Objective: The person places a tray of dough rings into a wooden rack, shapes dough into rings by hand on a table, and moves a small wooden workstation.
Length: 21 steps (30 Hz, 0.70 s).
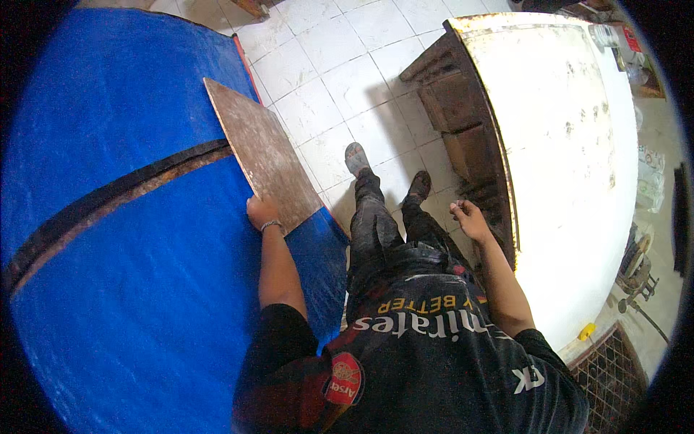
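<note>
My left hand point(262, 214) is closed on the near edge of a flat brown wooden board point(267, 155) with pale dusty marks. The board lies at a slant over the right edge of a blue-covered surface point(144, 282), partly covering the end of a dark strip point(116, 195) that crosses the blue. To the right, my right hand point(471, 220) hangs in the air beside the white-topped table point(557, 145), its fingers curled together. Whether anything small sits between those fingertips cannot be made out.
White floor tiles point(325, 87) run between the blue surface and the white-topped table. Under that table's edge are brown boxes or compartments point(463, 152). Clear plastic items point(650, 173) and a metal clamp-like tool point(637, 278) lie beyond it. A dark grate point(614, 376) is at lower right.
</note>
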Tool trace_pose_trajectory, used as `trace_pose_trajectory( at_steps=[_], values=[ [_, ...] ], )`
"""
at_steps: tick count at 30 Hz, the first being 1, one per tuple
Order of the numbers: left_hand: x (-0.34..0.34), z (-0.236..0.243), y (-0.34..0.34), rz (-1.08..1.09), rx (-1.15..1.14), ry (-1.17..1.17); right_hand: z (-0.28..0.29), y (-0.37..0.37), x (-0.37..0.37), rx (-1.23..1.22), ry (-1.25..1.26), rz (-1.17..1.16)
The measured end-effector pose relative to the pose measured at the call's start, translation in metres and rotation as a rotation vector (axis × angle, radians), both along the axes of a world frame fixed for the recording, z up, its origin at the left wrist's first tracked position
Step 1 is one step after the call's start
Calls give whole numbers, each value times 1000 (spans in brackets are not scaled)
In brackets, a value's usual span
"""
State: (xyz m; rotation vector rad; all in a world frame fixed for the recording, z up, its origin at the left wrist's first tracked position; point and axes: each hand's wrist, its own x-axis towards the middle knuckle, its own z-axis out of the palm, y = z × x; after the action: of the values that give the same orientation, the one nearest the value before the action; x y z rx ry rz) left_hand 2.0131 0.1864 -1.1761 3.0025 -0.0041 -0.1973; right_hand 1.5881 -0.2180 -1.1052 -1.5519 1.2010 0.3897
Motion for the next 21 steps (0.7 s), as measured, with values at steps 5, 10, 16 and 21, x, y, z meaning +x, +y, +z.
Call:
trace_pose_trajectory(
  at_steps=[5,10,16,21],
  values=[
    [-2,-13,-2,74,-7,42,11,-1,8,16,33,2],
    [-10,2,-23,158,-11,95,20,-3,2,-42,101,65],
    [-13,-34,-11,458,-238,107,11,-8,21,27,137,64],
    [-14,-45,-7,516,-254,104,6,-11,28,10,96,120]
  ],
)
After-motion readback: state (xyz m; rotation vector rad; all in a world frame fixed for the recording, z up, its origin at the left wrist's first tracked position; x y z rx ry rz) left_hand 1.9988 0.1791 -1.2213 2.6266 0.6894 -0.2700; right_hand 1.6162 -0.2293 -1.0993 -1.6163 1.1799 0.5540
